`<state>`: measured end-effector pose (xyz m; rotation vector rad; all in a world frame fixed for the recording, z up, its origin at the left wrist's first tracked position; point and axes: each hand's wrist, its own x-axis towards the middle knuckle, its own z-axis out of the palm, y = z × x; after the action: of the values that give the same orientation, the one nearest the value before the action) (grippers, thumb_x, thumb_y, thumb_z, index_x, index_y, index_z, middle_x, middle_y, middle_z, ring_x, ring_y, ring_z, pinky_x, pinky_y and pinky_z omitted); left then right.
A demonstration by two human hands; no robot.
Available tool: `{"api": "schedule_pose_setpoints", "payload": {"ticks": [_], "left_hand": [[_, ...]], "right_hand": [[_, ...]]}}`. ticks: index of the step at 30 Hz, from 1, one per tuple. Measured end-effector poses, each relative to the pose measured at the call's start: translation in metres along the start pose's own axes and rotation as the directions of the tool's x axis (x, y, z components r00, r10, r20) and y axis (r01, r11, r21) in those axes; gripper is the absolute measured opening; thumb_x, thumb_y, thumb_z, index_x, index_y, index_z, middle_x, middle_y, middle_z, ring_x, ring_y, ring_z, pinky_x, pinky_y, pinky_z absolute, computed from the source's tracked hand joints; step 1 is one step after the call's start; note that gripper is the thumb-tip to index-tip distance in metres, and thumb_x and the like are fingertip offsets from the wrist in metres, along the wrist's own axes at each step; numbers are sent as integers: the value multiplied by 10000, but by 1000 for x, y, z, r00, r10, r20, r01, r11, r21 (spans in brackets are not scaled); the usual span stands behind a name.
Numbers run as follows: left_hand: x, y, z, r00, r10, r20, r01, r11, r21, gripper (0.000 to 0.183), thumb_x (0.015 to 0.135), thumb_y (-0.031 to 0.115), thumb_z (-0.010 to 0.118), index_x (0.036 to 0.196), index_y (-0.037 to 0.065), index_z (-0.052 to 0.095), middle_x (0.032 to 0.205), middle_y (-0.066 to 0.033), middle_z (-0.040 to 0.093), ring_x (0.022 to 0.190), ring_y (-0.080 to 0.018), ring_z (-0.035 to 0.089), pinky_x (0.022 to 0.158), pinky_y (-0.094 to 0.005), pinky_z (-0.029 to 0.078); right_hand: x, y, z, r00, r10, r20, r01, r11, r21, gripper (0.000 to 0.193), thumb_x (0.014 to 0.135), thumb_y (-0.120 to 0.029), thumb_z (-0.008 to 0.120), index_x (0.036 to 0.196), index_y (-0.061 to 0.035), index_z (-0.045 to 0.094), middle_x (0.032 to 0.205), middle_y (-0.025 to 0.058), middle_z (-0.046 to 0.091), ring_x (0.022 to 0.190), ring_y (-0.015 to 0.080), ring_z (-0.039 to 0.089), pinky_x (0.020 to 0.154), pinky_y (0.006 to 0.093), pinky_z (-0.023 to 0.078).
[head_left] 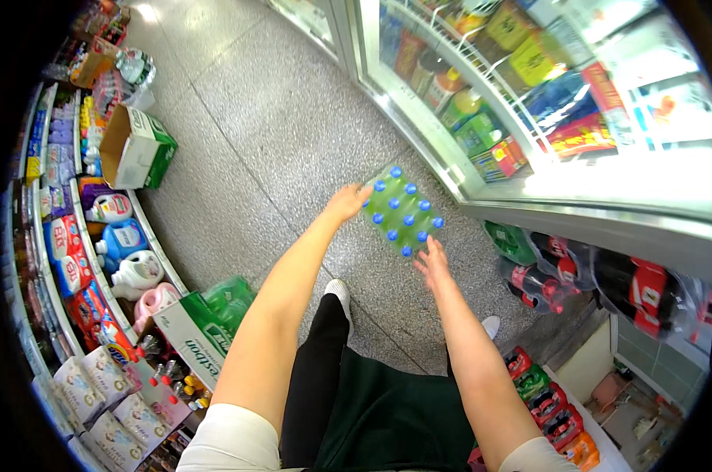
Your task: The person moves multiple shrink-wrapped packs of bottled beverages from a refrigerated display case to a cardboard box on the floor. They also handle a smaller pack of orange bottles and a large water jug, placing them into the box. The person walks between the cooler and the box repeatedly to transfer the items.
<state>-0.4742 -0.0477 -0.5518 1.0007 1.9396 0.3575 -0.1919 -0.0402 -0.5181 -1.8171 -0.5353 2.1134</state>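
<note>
In front of me is a wrapped pack of green bottles with blue caps (403, 208), seen from above and turned at a slant. My left hand (348, 202) has its fingers closed on the pack's left edge, and some fingertips are hidden against it. My right hand (435, 266) is beside the pack's near right corner. Its fingers are spread, with the tips close to the bottles, and I cannot tell if they touch. Whether the pack rests on the floor is unclear.
A glass-door fridge (466, 189) stands at the right, with packs of dark soda bottles (631, 291) by its base. Shelves of detergent jugs (124, 236) line the left. An open carton (140, 149) and a green-and-white box (191, 330) stand beside them on the speckled floor (238, 118).
</note>
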Motion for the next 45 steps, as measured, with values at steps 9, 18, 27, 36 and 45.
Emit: {"api": "schedule_pose_setpoints", "payload": {"ticks": [9, 18, 27, 36, 45], "left_hand": [[111, -4, 39, 976, -149, 159, 162, 984, -74, 1066, 750, 812, 402, 1382, -45, 374, 1371, -292, 417, 1297, -383, 400, 1072, -421, 328], [84, -23, 73, 969, -168, -182, 119, 961, -251, 769, 792, 692, 494, 1169, 35, 623, 1116, -231, 631, 1103, -365, 574, 950, -408, 426], [-111, -39, 180, 867, -498, 3, 438, 759, -481, 773, 848, 669, 460, 1180, -14, 600, 945, -240, 660, 778, -288, 658, 732, -357, 499], [-287, 1, 225, 750, -619, 234, 658, 659, -364, 835, 720, 755, 532, 964, -33, 659, 823, -191, 667, 739, -265, 654, 715, -353, 489], [-346, 112, 179, 830, -441, 341, 504, 855, -121, 978, 669, 775, 562, 1171, -64, 593, 1048, -244, 650, 967, -298, 648, 865, -357, 476]], "right_hand": [[107, 28, -10, 996, 79, 50, -83, 993, 85, 1016, 796, -809, 350, 1495, -107, 124, 1522, 133, 214, 1382, 329, 251, 1101, 482, 231], [121, 42, -34, 998, -49, -38, 48, 999, -24, 893, 814, -748, 443, 1435, -116, 329, 1393, 90, 427, 1248, 248, 432, 1027, 412, 337], [98, 20, -125, 986, 162, -51, -168, 892, -420, 887, 726, -652, 680, 1331, -34, 484, 1331, 119, 502, 1216, 263, 470, 1014, 394, 363], [-57, 78, -213, 943, 328, -60, -309, 793, -525, 800, 749, -644, 655, 1213, 3, 580, 1228, 143, 580, 1147, 263, 529, 966, 370, 405], [-229, 63, -284, 956, 232, -178, -279, 905, -322, 750, 771, -653, 627, 1190, -33, 593, 1187, 98, 600, 1090, 213, 572, 903, 349, 456]]}}
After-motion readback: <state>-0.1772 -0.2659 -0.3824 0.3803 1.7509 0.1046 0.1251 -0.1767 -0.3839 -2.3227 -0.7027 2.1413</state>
